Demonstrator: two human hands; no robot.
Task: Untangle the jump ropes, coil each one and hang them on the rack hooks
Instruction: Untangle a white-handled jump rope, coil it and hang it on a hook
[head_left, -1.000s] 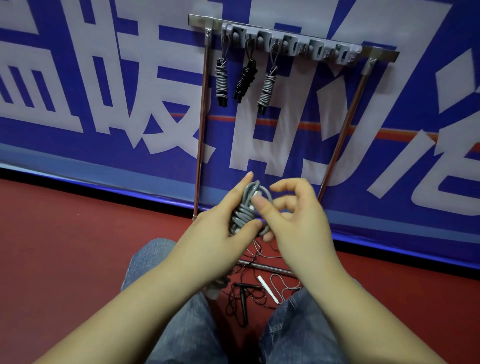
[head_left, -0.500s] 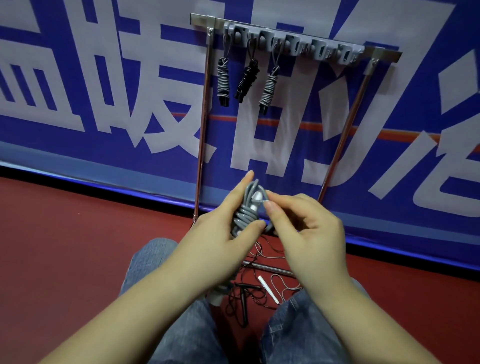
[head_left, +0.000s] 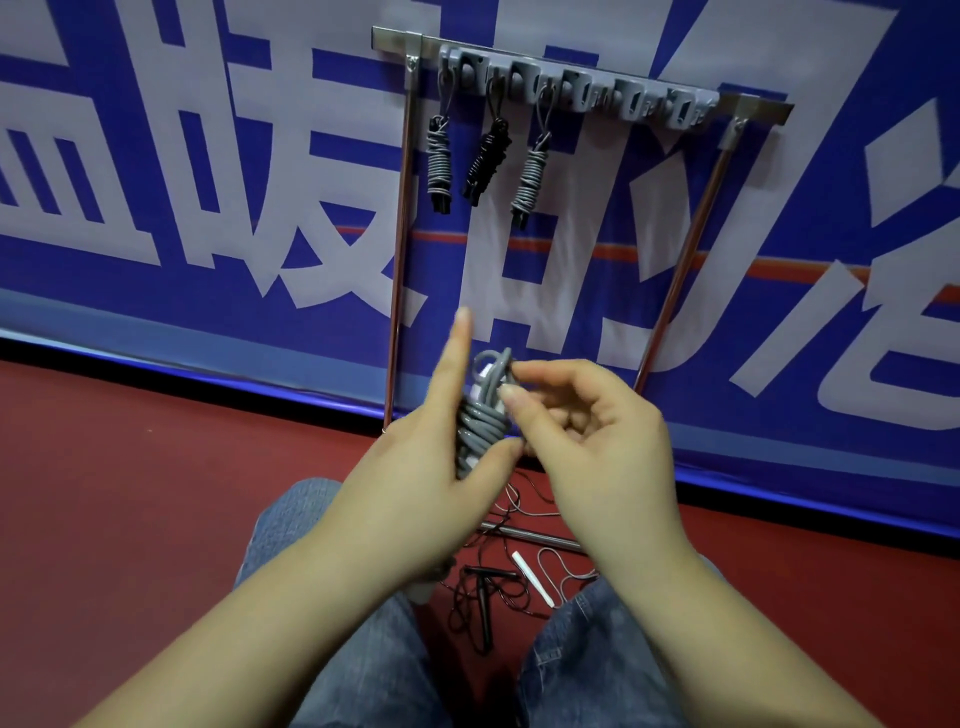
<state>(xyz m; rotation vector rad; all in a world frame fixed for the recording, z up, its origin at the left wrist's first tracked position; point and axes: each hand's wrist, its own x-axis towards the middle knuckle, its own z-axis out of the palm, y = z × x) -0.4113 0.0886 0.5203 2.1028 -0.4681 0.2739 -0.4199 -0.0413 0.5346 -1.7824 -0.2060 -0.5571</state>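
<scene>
Your left hand (head_left: 415, 483) gripping one grey coiled rope (head_left: 478, 431), your right hand (head_left: 587, 436) pinching its loop, three coiled ropes (head_left: 488, 158) hung on the rack (head_left: 576, 88), loose ropes (head_left: 498, 587) on the floor

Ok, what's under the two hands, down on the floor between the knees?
A tangle of thin black and grey cord, a black handle and a white handle on the red floor. The hands cover its upper part.

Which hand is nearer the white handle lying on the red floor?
Right. The right hand is almost directly above the white handle in the picture, pinching the coiled grey jump rope; the left hand grips that coil further to the left.
</scene>
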